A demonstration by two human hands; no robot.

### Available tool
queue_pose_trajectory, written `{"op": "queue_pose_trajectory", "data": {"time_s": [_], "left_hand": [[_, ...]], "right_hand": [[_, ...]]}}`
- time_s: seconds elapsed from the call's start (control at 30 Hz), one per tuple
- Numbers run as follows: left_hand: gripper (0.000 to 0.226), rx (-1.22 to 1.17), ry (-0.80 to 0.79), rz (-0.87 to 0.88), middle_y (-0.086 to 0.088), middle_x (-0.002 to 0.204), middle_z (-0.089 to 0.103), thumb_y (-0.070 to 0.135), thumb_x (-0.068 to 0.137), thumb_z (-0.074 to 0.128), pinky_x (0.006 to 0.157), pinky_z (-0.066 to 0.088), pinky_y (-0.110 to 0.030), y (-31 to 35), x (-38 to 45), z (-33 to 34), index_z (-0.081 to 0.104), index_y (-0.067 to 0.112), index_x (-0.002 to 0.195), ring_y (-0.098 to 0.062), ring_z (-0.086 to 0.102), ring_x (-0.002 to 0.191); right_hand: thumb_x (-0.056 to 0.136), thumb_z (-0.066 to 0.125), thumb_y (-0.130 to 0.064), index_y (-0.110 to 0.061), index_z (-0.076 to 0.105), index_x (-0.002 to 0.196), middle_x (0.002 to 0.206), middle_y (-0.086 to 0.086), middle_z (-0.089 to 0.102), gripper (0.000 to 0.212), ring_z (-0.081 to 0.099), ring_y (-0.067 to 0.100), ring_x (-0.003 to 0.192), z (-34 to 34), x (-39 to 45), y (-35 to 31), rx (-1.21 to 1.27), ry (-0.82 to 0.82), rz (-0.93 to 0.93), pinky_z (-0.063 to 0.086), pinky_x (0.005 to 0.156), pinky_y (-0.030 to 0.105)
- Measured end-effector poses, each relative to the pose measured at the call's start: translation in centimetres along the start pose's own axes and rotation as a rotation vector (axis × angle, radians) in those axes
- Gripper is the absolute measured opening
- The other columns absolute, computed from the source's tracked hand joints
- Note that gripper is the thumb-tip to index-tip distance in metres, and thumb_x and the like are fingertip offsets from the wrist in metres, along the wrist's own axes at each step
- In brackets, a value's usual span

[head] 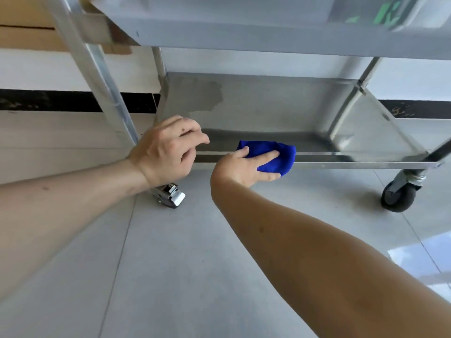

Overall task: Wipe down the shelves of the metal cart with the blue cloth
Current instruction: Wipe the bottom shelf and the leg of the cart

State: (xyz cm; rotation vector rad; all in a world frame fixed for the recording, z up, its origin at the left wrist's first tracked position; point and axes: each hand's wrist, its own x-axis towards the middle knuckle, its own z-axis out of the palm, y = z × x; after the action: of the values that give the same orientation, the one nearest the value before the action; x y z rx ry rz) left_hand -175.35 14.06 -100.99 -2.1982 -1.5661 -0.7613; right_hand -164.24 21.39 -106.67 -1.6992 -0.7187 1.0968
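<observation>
The blue cloth (pixel 273 156) is bunched into a wad that lies across the front rim of the bottom shelf (pixel 268 113) of the metal cart (pixel 244 35); its long axis runs roughly left to right along that rim, part inside the shelf lip and part hanging over its outer edge. The right hand (pixel 246 165) grips it, thumb on top and fingers wrapped round the front. The left hand (pixel 168 147) hovers just to the left near the shelf's front left corner, fingers loosely curled and holding nothing; whether it touches the rim cannot be told. A darker damp-looking patch (pixel 202 96) marks the shelf's back left. The upper shelf overhangs the lower one. A braked caster (pixel 170 196) sits below the left hand, a black caster (pixel 399 197) at right on the grey tiled floor (pixel 195 264).
</observation>
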Motion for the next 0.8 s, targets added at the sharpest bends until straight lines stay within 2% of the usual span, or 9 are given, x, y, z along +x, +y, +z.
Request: {"op": "queue_pose_trajectory", "data": {"time_s": [0.2,0.3,0.37,0.4,0.47,0.53,0.63,0.7,0.8], "left_hand": [[0.028,0.068,-0.019,-0.102,-0.010,0.091,0.066,-0.006,0.081,0.053,0.068,0.051,-0.042,-1.7,-3.9,-3.5,0.074,0.006,0.095,-0.030,0.059,0.079],[0.027,0.103,-0.032,-0.134,-0.011,0.089,0.066,-0.006,0.081,0.053,0.072,0.050,-0.044,-2.2,-5.1,-4.7,0.073,0.005,0.096,-0.031,0.060,0.079],[0.025,0.125,-0.008,-0.169,-0.012,0.088,0.065,-0.005,0.081,0.054,0.074,0.049,-0.044,-2.6,-5.7,-5.4,0.073,0.004,0.094,-0.031,0.060,0.078],[0.025,0.137,0.009,-0.192,-0.012,0.088,0.065,-0.005,0.081,0.054,0.075,0.049,-0.043,-2.8,-6.0,-5.6,0.073,0.004,0.094,-0.031,0.060,0.078],[0.025,0.164,0.031,-0.237,-0.011,0.089,0.065,-0.004,0.081,0.055,0.077,0.048,-0.041,-3.3,-6.6,-6.1,0.073,0.006,0.095,-0.030,0.059,0.080],[0.026,0.176,0.074,-0.290,-0.010,0.089,0.065,-0.005,0.080,0.055,0.077,0.047,-0.039,-3.3,-7.1,-6.3,0.073,0.006,0.095,-0.030,0.059,0.081],[0.026,0.168,0.129,-0.374,-0.010,0.090,0.064,-0.004,0.079,0.055,0.075,0.048,-0.037,-2.8,-7.4,-6.6,0.072,0.008,0.095,-0.029,0.057,0.083],[0.028,0.158,0.091,-0.373,-0.010,0.090,0.064,-0.005,0.077,0.055,0.075,0.048,-0.038,-2.1,-7.7,-6.9,0.072,0.008,0.095,-0.031,0.057,0.083],[0.028,0.125,0.007,-0.473,-0.011,0.093,0.064,-0.005,0.077,0.056,0.075,0.049,-0.039,-0.4,-7.9,-7.8,0.072,0.007,0.097,-0.033,0.058,0.085]], "right_hand": [[0.104,0.044,-0.036,-0.041,0.001,0.157,0.162,0.010,-0.025,0.069,0.053,0.035,0.122,3.3,-7.4,1.7,0.028,-0.141,0.014,0.040,0.095,0.035],[0.102,0.049,-0.034,-0.044,0.008,0.156,0.164,0.005,-0.018,0.068,0.055,0.027,0.117,4.0,-10.4,2.6,0.018,-0.214,0.021,0.034,0.085,0.029],[0.101,0.050,-0.029,-0.045,0.015,0.155,0.165,0.003,-0.012,0.066,0.056,0.025,0.107,4.4,-12.4,3.1,-0.007,-0.266,0.039,0.034,0.084,0.029],[0.101,0.051,-0.026,-0.044,0.018,0.154,0.166,0.002,-0.008,0.065,0.056,0.026,0.109,4.6,-13.3,3.4,-0.019,-0.293,0.043,0.034,0.086,0.030],[0.098,0.051,-0.017,-0.043,0.023,0.152,0.165,-0.001,-0.001,0.066,0.052,0.029,0.121,4.8,-14.9,3.9,-0.028,-0.352,0.042,0.032,0.089,0.029],[0.095,0.051,-0.012,-0.045,0.028,0.147,0.163,-0.007,0.008,0.066,0.049,0.025,0.123,4.7,-16.0,4.3,-0.027,-0.423,0.040,0.032,0.086,0.029],[0.089,0.052,-0.010,-0.046,0.036,0.139,0.154,-0.012,0.029,0.064,0.051,0.017,0.114,3.4,-16.6,5.0,-0.081,-0.566,0.002,0.039,0.082,0.031],[0.085,0.055,-0.012,-0.045,0.043,0.136,0.140,-0.010,0.047,0.063,0.056,0.016,0.110,1.7,-16.3,5.3,-0.168,-0.659,-0.012,0.048,0.087,0.035],[0.072,0.051,-0.015,-0.048,0.048,0.135,0.119,-0.006,0.064,0.071,0.066,0.020,0.097,-1.0,-16.0,4.3,-0.326,-0.778,0.110,0.058,0.085,0.041]]}}
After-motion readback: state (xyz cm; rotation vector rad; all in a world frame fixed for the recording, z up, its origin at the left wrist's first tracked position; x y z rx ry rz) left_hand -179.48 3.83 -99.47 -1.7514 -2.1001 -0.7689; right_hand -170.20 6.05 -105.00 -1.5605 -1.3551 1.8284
